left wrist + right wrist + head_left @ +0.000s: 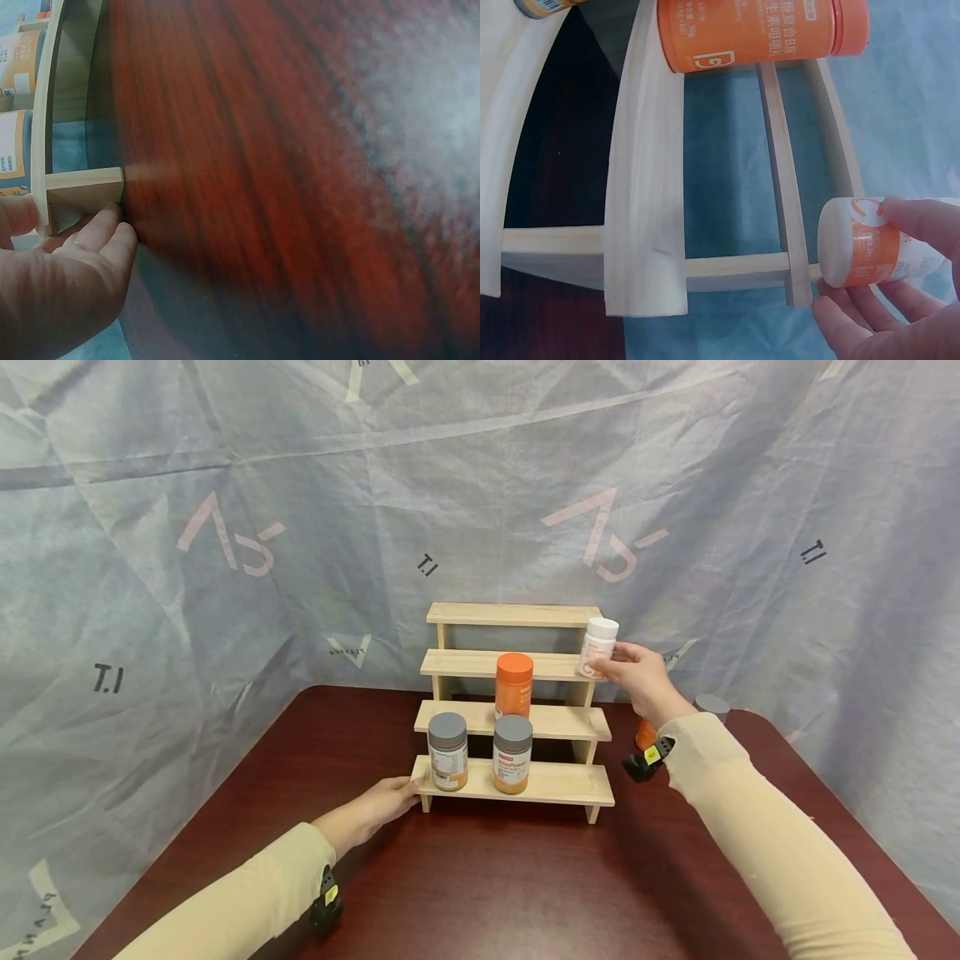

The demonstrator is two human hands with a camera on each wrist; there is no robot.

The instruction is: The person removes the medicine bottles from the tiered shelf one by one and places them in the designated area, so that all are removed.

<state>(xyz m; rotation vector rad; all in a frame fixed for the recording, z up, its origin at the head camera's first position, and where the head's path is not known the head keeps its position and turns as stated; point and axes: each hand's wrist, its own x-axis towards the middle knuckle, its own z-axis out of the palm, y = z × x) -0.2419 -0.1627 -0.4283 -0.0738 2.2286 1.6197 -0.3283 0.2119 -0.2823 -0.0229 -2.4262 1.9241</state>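
A four-step wooden display rack [525,791] stands on the table. My right hand [637,675] grips a white pill bottle [597,647] with an orange label, at the right end of the second step from the top. In the right wrist view, thumb and fingers wrap the bottle [874,244] close to the step's edge. At the rack's lower left corner, my left hand [386,806] pinches the end of the bottom step; the left wrist view has its thumb above the board and fingers under it, by the wooden leg [86,184].
Two grey-lidded jars [448,752] [513,756] stand on the bottom step. An orange bottle [514,685] is on the step above. Beyond the right forearm, another grey-lidded container [711,705] and an orange one [645,734] are partly hidden. Grey cloth [480,510] hangs behind.
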